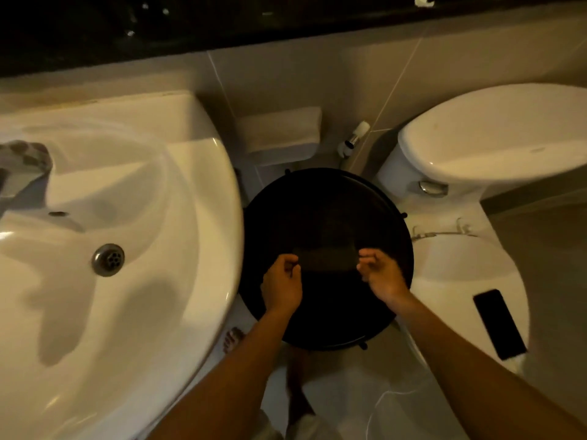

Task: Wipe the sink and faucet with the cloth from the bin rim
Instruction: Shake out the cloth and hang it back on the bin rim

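Observation:
A dark cloth (327,258) is stretched flat over the open black bin (317,192) between the sink and the toilet. My left hand (282,281) pinches its left end and my right hand (381,274) pinches its right end, both over the bin's near half. The white sink (165,217) fills the left of the view, its metal drain (108,259) in the bowl. The chrome faucet (22,166) sits at the far left edge, partly cut off. The cloth is hard to tell from the bin's dark inside.
A white toilet (476,274) with closed lid stands right of the bin, a black phone (498,323) lying on it. The cistern (495,138) is behind. A spray nozzle (354,138) hangs on the tiled wall. My bare feet (233,339) show on the floor.

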